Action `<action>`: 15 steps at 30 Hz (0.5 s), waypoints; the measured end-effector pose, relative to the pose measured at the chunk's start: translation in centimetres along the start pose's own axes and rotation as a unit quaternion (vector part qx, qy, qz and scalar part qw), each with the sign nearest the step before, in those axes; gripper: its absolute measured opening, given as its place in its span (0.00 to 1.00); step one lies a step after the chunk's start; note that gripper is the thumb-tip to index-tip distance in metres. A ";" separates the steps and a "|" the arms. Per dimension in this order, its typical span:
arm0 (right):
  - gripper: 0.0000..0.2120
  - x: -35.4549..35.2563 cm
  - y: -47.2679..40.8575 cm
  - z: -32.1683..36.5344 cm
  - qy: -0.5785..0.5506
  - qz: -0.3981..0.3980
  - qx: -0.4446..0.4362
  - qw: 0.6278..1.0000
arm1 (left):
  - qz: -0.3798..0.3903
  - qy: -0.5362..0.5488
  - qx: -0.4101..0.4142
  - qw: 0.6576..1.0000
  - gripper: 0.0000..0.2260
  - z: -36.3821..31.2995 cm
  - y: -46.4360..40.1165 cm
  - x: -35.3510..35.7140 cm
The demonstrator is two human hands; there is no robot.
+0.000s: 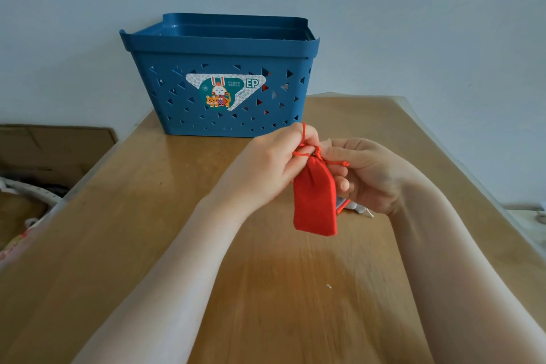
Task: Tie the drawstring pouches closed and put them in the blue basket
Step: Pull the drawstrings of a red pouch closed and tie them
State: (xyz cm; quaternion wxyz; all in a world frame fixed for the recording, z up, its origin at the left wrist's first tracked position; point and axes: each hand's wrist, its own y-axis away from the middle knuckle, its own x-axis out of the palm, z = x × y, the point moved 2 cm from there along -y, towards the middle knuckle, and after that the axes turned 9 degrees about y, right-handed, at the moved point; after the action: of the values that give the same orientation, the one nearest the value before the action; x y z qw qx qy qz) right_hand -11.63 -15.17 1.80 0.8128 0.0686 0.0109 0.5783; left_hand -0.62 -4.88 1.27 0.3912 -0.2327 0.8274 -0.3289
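Fingers [298, 139] of the left hand [266, 162] pinch a red cord [304, 130] at the gathered neck of a red pouch [315, 201]; right hand [366, 174], at 3 o'clock of the neck, has its thumb and forefinger pinched on the cord's other strand, the remaining fingers curled. Pouch: plain red cloth, long and narrow, neck cinched tight, body hanging free above the bench [266, 289], just in front of the basket. One cord end with a small knot sticks out toward 3 o'clock over the right palm. Blue basket [224, 47] stands at 11 o'clock of the hands, at the bench's far edge by the wall, sides pierced with triangular holes; flecks of red show through holes on its right side, contents otherwise hidden. Under the right hand, at 5 o'clock of the pouch, something white with a red edge lies on the bench, mostly covered, cannot tell what. Basket sticker [226, 91] shows a cartoon rabbit with tigers and the letters "EP"; smaller print unreadable. Cardboard box [56, 151] at 9 o'clock, cut off by the frame edge.
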 end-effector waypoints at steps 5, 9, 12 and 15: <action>0.25 0.2 0.4 0.4 0.082 -0.016 0.005 0.996 | 0.012 -0.031 0.000 0.999 0.03 0.2 0.1 -0.2; 0.19 0.4 0.7 1.2 0.203 -0.075 -0.023 0.976 | 0.011 -0.077 0.040 0.996 0.06 0.2 0.2 -0.4; 0.12 0.8 0.9 1.6 0.239 -0.100 -0.030 0.966 | -0.018 -0.136 0.088 0.987 0.08 -0.1 0.2 -0.4; 0.10 0.8 1.0 1.8 0.247 -0.111 -0.030 0.962 | -0.037 -0.164 0.137 0.976 0.09 -0.5 0.3 -0.2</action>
State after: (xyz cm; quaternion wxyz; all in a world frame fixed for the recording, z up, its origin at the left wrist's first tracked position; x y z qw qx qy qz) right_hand -12.15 -14.24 3.71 0.8456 -0.1028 0.2019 0.4833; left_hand -0.94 -4.40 1.37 0.5371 -0.2578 0.6904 -0.4104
